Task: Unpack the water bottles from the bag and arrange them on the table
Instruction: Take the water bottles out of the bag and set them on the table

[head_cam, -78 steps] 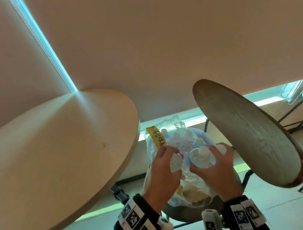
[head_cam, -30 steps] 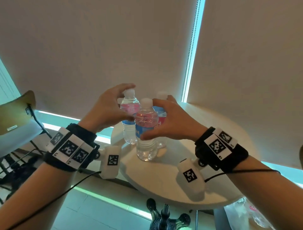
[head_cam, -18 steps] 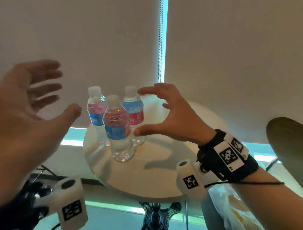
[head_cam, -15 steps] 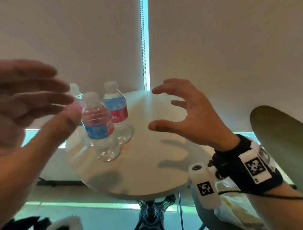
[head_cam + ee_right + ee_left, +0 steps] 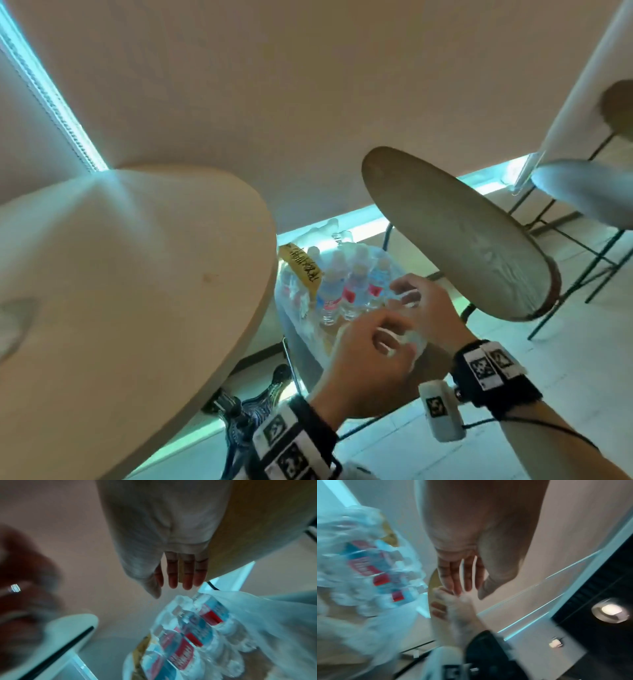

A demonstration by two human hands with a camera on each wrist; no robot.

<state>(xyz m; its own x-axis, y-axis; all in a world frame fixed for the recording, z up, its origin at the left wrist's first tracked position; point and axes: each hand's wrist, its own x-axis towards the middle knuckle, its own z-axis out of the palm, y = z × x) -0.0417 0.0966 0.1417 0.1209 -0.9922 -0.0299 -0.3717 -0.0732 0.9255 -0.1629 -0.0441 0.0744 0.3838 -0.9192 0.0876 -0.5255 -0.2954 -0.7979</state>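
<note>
A clear plastic bag (image 5: 301,308) holds several water bottles (image 5: 346,291) with red and blue labels and a yellow strip. It sits on a seat between the round table (image 5: 120,274) and a brown stool. Both hands hover over its near right side. My left hand (image 5: 387,339) is just above the bag's plastic. In the left wrist view its fingers (image 5: 462,574) are straight and meet my right hand (image 5: 453,608). My right hand (image 5: 404,294) reaches over the bottle tops. The right wrist view shows its fingers (image 5: 185,572) straight above the bottles (image 5: 188,635), holding nothing.
The pale table top fills the left of the head view, and its dark base (image 5: 246,411) stands on the floor. A brown round stool (image 5: 462,246) is close on the right of the bag. More seats (image 5: 582,192) stand at the far right.
The view has swung from the three bottles standing on the table back to the bag. Both hands, open after letting go of the bottles, have moved down to the bag.
</note>
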